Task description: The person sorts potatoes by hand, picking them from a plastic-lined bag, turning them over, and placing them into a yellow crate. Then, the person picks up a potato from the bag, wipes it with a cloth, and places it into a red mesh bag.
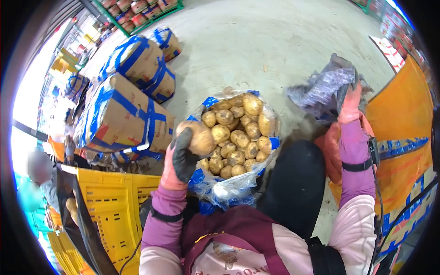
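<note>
Gloved in pink and black, my left hand [179,160] is closed around a large potato [198,137] above the left rim of a box. Below it, several potatoes [236,137] fill this box, which is lined with clear plastic film [224,185] and edged with blue tape. Out to the right, my right hand [350,98], in the same kind of glove, grips a crumpled sheet of clear plastic film [321,89]. Part of that sheet is blurred, and the right fingertips are partly hidden behind it.
Taped cardboard boxes [121,114] stand at the left. A yellow plastic crate [110,197] is close by my left arm. Orange sheeting [401,105] hangs over stacked boxes at the right. Another person [39,183] is at the far left edge.
</note>
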Demonstrator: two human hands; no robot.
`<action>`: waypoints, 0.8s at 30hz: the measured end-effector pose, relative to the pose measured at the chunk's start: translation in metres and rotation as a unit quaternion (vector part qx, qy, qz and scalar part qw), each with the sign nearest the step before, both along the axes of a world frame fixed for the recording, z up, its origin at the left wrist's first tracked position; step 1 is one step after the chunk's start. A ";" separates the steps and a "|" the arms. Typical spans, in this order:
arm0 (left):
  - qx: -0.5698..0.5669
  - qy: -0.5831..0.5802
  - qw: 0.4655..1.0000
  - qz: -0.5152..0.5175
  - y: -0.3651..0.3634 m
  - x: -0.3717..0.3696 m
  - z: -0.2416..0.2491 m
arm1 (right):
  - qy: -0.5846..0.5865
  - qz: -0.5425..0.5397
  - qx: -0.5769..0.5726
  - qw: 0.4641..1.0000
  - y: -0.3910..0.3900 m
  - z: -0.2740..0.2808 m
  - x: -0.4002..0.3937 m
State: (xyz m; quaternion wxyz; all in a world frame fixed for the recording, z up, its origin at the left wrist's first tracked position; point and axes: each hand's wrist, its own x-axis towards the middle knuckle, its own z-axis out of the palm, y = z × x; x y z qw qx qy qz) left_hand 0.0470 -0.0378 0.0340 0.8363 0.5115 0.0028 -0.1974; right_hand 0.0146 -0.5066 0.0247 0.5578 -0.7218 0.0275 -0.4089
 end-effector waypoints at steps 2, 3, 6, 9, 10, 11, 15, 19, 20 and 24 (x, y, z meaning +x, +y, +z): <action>0.015 -0.003 0.999 -0.028 -0.001 0.003 0.002 | 0.037 0.086 -0.131 0.987 0.035 0.001 0.027; 0.071 -0.088 0.993 -0.019 -0.002 0.006 -0.006 | 0.032 0.210 0.023 0.977 0.078 0.032 0.027; -0.031 -0.028 0.999 -0.014 -0.008 0.007 0.009 | -0.002 0.341 0.188 0.921 0.184 0.082 0.010; -0.040 0.004 0.999 -0.014 -0.004 0.007 0.005 | 0.031 0.441 0.002 0.897 0.219 0.057 -0.015; -0.031 0.021 0.999 0.007 -0.002 0.008 0.003 | 0.123 0.322 -0.159 0.925 0.229 0.038 -0.031; -0.020 0.021 0.999 0.022 0.005 0.010 0.002 | 0.173 0.339 -0.292 0.877 0.236 0.018 -0.037; 0.022 -0.011 0.998 0.058 0.037 0.014 -0.009 | 0.302 0.471 -0.421 0.714 0.203 0.013 -0.034; 0.073 -0.131 0.988 0.035 0.059 -0.002 -0.017 | 0.343 0.468 -0.294 0.759 0.151 0.051 0.015; 0.076 -0.086 0.993 0.039 0.059 -0.002 -0.016 | 0.321 0.439 -0.277 0.793 0.135 0.045 0.034; 0.034 0.071 0.992 0.099 0.040 -0.007 0.010 | 0.488 0.098 -0.109 0.860 0.087 -0.041 0.112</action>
